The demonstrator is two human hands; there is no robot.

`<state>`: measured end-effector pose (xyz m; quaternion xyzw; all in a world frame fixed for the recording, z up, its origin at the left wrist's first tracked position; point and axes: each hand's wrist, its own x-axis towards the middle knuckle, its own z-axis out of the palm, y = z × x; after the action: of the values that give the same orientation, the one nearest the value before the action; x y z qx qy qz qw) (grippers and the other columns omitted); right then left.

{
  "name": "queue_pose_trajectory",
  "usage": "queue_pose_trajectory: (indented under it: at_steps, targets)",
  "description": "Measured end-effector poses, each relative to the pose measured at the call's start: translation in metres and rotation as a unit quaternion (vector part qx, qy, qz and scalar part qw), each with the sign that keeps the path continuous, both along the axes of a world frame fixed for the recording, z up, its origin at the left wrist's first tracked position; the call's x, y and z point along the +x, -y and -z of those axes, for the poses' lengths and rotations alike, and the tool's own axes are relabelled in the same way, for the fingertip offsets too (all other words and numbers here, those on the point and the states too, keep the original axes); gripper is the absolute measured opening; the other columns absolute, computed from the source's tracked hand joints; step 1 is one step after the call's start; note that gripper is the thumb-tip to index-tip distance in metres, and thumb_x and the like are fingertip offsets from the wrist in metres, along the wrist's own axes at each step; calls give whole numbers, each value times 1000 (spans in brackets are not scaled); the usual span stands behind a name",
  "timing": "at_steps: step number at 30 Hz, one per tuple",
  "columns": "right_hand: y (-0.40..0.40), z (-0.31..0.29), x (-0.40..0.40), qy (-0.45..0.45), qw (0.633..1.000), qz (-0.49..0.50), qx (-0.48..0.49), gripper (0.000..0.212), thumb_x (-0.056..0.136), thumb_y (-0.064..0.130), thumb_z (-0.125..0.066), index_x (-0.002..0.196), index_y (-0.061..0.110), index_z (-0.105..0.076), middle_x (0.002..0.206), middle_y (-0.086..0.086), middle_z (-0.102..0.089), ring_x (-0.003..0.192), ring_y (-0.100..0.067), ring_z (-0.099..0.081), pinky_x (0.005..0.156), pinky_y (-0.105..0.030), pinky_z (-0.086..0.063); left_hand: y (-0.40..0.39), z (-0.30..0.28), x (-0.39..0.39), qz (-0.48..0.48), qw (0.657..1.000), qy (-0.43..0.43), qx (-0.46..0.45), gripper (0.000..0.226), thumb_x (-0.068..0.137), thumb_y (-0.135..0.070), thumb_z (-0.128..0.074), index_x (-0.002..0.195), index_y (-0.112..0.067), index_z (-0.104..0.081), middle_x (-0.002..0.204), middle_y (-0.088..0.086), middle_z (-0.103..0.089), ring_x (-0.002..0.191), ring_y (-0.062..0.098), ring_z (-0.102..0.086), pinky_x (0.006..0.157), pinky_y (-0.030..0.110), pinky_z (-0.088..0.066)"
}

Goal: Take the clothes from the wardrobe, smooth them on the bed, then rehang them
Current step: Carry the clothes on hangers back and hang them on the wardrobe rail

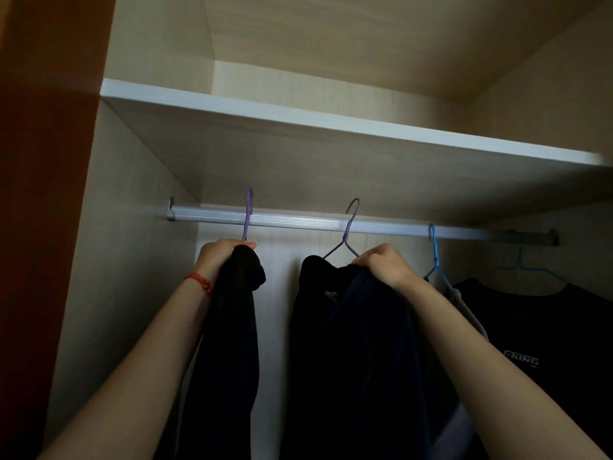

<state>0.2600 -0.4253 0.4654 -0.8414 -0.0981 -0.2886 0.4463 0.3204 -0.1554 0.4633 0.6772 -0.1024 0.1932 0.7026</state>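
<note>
Inside the wardrobe a metal rail (298, 222) carries several hangers. My left hand (220, 255), with a red string on the wrist, grips the top of a dark garment (232, 327) just under a purple hanger (248, 214) hooked on the rail. My right hand (381, 263) grips the shoulder of a second dark garment (348, 343) on another purple hanger (348, 230), whose hook sits on the rail. A black T-shirt with white lettering (530, 343) hangs at the right.
A blue hanger (434, 254) hangs on the rail just right of my right hand, and another pale blue hanger (527, 265) holds the T-shirt. A shelf (331, 124) runs close above the rail. The wardrobe's left wall (126, 260) is close to my left hand.
</note>
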Motion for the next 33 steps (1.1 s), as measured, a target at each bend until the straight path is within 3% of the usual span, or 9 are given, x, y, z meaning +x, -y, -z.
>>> queue_pose_trajectory:
  at_steps: [4, 8, 12, 16, 19, 22, 28, 33]
  targets:
    - [-5, 4, 14, -27, 999, 13, -21, 25, 83, 5, -55, 95, -11, -68, 105, -28, -67, 96, -34, -63, 86, -41, -50, -9, -9, 6, 11, 1000, 3, 5, 25, 77, -19, -68, 93, 0, -66, 82, 11, -63, 77, 21, -59, 84, 34, -47]
    - [-4, 20, 25, -56, 998, 12, -15, 25, 81, 5, -58, 95, -13, -68, 105, -29, -66, 100, -36, -63, 89, -42, -50, -14, -12, 9, -8, 999, 23, 27, 14, 82, -20, -64, 79, -6, -63, 78, 9, -61, 73, 17, -56, 76, 28, -46]
    - [2, 23, 27, -58, 998, 24, -11, 25, 82, 7, -59, 94, -13, -68, 106, -32, -65, 103, -39, -61, 88, -43, -50, -21, -8, 19, -18, 1000, 3, 10, 30, 80, -18, -66, 102, 3, -63, 78, 10, -60, 73, 20, -57, 88, 35, -46]
    - [5, 26, 29, -58, 998, 21, -9, 30, 82, 8, -58, 98, -17, -63, 109, -34, -62, 105, -42, -59, 90, -44, -48, -20, 3, 30, -38, 999, -19, 10, 39, 80, -18, -66, 109, 7, -60, 78, 11, -60, 69, 20, -56, 72, 31, -46]
    - [6, 31, 29, -47, 999, 12, 3, 24, 84, 5, -55, 96, -11, -69, 106, -28, -67, 101, -34, -62, 88, -36, -49, -19, 21, 30, -47, 998, -45, 16, 30, 78, -20, -68, 98, 2, -65, 83, 15, -61, 69, 21, -56, 72, 30, -45]
    - [8, 36, 32, -37, 999, 10, 17, 22, 86, 7, -56, 96, -8, -70, 105, -25, -68, 100, -31, -62, 87, -33, -48, -20, 34, 27, -13, 998, -60, -27, 20, 73, -17, -72, 85, -3, -65, 76, 11, -61, 66, 22, -57, 65, 28, -47]
    - [0, 41, 40, -4, 999, 44, -6, 21, 85, 9, -56, 90, -5, -71, 98, -21, -70, 95, -31, -64, 80, -32, -49, -28, 31, 30, -59, 996, -60, -3, 37, 70, -16, -73, 99, 5, -66, 91, 17, -63, 78, 27, -59, 76, 32, -46]
    - [-18, 44, 49, 9, 998, 56, -29, 22, 85, 11, -55, 88, -3, -72, 89, -18, -69, 89, -29, -64, 70, -26, -45, -40, 27, 25, -81, 995, -50, -2, 26, 74, -12, -70, 96, 2, -65, 77, 13, -60, 63, 22, -54, 58, 26, -42]
